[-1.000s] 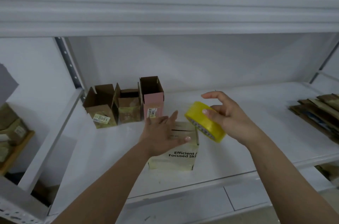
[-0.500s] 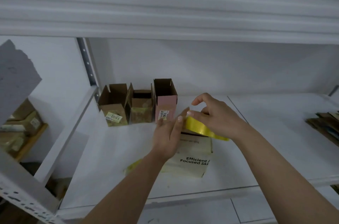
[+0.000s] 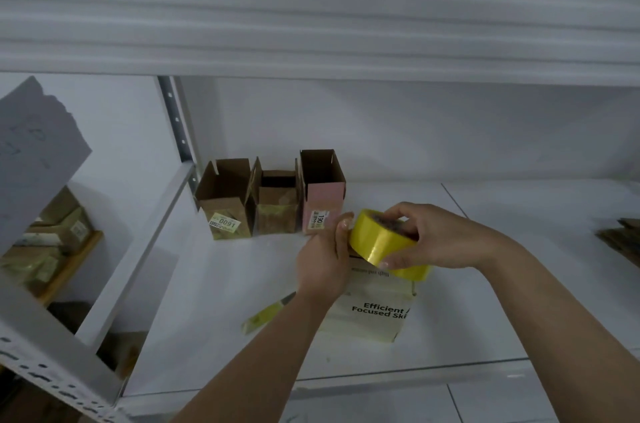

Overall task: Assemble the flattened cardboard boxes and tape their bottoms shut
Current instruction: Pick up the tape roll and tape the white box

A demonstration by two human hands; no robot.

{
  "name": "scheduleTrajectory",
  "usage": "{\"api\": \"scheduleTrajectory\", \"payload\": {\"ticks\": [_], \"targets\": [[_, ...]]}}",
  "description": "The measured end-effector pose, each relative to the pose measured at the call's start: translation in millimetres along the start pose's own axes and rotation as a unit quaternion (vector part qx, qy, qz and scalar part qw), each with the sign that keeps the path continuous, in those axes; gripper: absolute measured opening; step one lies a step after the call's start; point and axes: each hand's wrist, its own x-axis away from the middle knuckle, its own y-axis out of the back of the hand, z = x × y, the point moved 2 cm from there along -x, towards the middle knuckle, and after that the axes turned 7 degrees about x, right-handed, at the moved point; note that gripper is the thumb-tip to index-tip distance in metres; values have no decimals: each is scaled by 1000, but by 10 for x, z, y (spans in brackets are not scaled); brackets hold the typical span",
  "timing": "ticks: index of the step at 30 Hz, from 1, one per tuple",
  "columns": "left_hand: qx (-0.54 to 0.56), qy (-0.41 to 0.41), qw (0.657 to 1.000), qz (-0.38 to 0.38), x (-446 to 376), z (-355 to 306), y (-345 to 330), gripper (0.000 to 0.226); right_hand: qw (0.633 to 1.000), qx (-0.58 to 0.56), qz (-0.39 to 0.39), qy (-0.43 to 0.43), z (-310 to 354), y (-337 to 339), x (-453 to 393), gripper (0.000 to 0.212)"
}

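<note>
The right hand [image 3: 440,239] grips the yellow tape roll [image 3: 379,242] from above, fingers curled over the core and thumb under the rim, I think so that the roll can turn while tape comes off. The left hand [image 3: 327,259] stands at nine o'clock of the roll, fingertips against its band, probably searching the loose end; whether it already pinches tape I cannot tell. Under both hands the pale box [image 3: 372,313] lies on the white shelf [image 3: 207,301], close to the front edge, ready for its seam. At eleven o'clock three assembled boxes [image 3: 277,200] stand with open tops against the back. A yellow cutter [image 3: 266,313] waits at eight o'clock.
</note>
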Motion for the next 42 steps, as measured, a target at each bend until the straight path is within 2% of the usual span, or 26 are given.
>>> {"api": "scheduleTrajectory", "payload": {"ticks": [2,5,6,8,13,17,21,26,31,34,39,42], "targets": [[22,8,1000,-7,-32,8,5,62,1000,-2,18,9,-34,-19,8,65],[30,4,999,-23,-76,30,3,61,999,8,19,46,-59,-26,7,24],[39,2,999,-30,-80,40,12,60,998,2,5,57,-67,-21,2,21],[70,-2,996,-48,-89,60,24,57,997,-39,-35,64,-82,-15,-10,28],[72,28,996,-45,-92,13,42,38,983,-103,-138,62,-45,-84,-71,26],[107,53,992,-39,-90,-5,88,44,974,-123,-179,65,-6,-115,-84,34],[145,66,987,-21,-83,-8,83,48,963,-127,-226,69,90,-42,-95,55],[113,63,991,-25,-92,3,99,44,965,-87,-235,71,217,2,-154,63],[122,59,990,-26,-71,-19,116,52,966,-64,-246,53,261,104,-150,71],[146,77,986,-24,-61,-25,137,52,972,-44,-226,36,267,164,-144,73],[178,133,975,-27,-29,-48,178,48,987,40,-157,-13,241,177,-131,52],[215,162,962,-39,-9,-43,186,44,988,62,-143,-20,280,115,-177,50]]}}
